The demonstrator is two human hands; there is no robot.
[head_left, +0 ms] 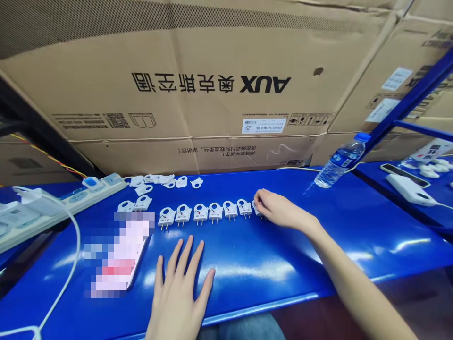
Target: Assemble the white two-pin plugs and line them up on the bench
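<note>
Several white plugs with round ring holes stand in a row on the blue table (240, 255), their metal prongs pointing toward me; one is the leftmost white plug (166, 216). At the right end of the row, my right hand (274, 206) has its fingers closed on a white plug (254, 208), which they partly hide. My left hand (180, 288) lies flat on the table below the row, fingers spread and holding nothing. More white plugs (142, 202) and loose white ring parts (181, 182) lie behind and to the left.
A pixelated phone (123, 250) lies left of my left hand. A power strip (85, 196) and white cable (77, 236) are at the left. A water bottle (341, 160) leans near the blue rack post (403, 108). Behind stands a large cardboard box (212, 47).
</note>
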